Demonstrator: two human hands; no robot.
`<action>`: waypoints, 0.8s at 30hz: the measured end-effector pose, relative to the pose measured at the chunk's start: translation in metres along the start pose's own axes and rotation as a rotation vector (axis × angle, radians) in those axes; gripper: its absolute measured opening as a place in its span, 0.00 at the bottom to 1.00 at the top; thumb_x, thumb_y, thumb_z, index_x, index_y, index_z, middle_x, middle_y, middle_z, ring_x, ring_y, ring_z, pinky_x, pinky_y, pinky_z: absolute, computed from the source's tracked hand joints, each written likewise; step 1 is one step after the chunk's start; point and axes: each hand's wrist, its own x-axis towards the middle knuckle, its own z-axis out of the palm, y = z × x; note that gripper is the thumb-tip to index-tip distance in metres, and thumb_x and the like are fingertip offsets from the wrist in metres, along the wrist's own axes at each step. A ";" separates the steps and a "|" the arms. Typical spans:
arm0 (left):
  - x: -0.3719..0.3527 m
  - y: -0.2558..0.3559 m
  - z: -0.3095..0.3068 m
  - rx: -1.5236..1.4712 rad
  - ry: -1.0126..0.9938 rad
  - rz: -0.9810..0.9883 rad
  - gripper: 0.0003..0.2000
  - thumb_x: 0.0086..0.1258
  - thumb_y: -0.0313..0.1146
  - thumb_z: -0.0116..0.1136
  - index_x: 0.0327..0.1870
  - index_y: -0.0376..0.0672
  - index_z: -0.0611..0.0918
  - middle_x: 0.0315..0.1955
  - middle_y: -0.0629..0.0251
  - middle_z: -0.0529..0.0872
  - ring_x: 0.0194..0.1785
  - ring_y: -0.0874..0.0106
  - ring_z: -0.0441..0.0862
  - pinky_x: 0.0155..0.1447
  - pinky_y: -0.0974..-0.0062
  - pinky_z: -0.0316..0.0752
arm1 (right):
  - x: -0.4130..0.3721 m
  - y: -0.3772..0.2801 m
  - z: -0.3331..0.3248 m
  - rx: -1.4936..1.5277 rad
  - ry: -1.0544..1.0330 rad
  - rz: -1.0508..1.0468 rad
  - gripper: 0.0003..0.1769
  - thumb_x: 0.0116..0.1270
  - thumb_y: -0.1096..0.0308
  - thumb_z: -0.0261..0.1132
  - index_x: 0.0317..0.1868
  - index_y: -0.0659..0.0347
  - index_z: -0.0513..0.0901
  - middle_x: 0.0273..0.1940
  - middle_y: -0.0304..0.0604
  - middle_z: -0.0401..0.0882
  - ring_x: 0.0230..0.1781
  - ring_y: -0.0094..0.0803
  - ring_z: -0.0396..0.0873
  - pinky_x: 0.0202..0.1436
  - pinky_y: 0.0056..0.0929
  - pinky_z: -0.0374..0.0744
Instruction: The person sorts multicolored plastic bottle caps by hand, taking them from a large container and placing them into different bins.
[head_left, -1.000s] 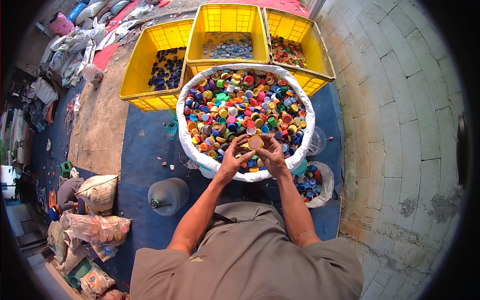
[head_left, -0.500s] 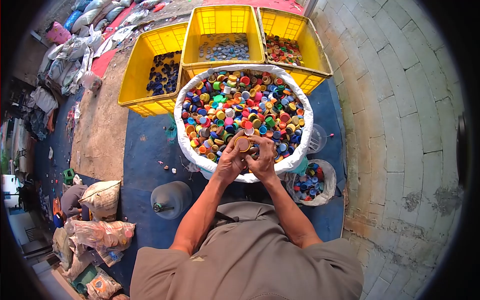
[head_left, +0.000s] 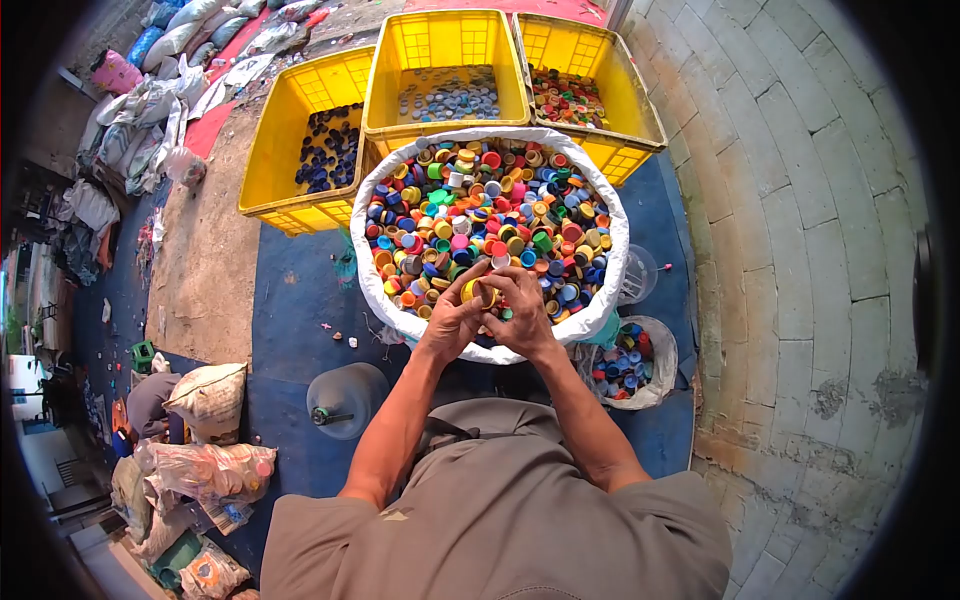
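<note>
A yellow bottle cap (head_left: 478, 293) is pinched between my two hands, above the near part of a round sack. My left hand (head_left: 454, 318) grips its left side, fingers closed. My right hand (head_left: 524, 314) has thumb and fingers on its right side, partly covering it. Beneath and beyond them, the white-rimmed sack (head_left: 619, 225) is heaped with bottle caps (head_left: 470, 215) of many colours. Whether anything else is tucked in my fingers is hidden.
Behind the sack stand yellow crates: one with dark blue caps (head_left: 330, 150), one with pale caps (head_left: 450, 102), one with red and orange caps (head_left: 565, 97). A smaller bag of caps (head_left: 655, 375) is at right, a large clear bottle (head_left: 350, 400) at left. A block wall (head_left: 800, 250) runs along the right.
The cap has been turned in my fingers: its round face showed before, and now its yellow side shows. Both hands stay over the same part of the sack.
</note>
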 end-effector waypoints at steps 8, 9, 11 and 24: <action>0.001 0.002 -0.008 0.115 0.028 -0.082 0.39 0.60 0.32 0.69 0.72 0.41 0.62 0.59 0.65 0.75 0.60 0.71 0.76 0.59 0.70 0.78 | 0.004 0.008 0.002 0.121 0.024 0.062 0.26 0.43 0.68 0.75 0.45 0.57 0.77 0.51 0.49 0.68 0.55 0.45 0.69 0.56 0.42 0.73; 0.001 0.000 -0.011 0.116 0.024 -0.097 0.39 0.61 0.33 0.69 0.72 0.41 0.62 0.59 0.65 0.75 0.60 0.71 0.76 0.60 0.69 0.77 | 0.005 0.008 0.000 0.143 0.019 0.084 0.25 0.43 0.67 0.75 0.44 0.57 0.77 0.51 0.49 0.68 0.55 0.45 0.69 0.56 0.41 0.74; 0.000 -0.005 -0.016 0.103 0.025 -0.118 0.38 0.61 0.34 0.69 0.71 0.41 0.63 0.58 0.64 0.76 0.60 0.70 0.76 0.60 0.68 0.77 | 0.006 0.008 -0.001 0.157 -0.001 0.110 0.24 0.43 0.67 0.75 0.43 0.58 0.77 0.50 0.50 0.68 0.53 0.45 0.70 0.53 0.40 0.75; 0.008 -0.001 0.000 0.208 0.183 -0.071 0.30 0.69 0.63 0.45 0.56 0.44 0.75 0.41 0.69 0.79 0.40 0.78 0.78 0.43 0.78 0.78 | 0.002 0.003 -0.001 0.062 0.084 -0.048 0.30 0.46 0.64 0.80 0.51 0.58 0.78 0.53 0.51 0.70 0.53 0.44 0.73 0.55 0.39 0.75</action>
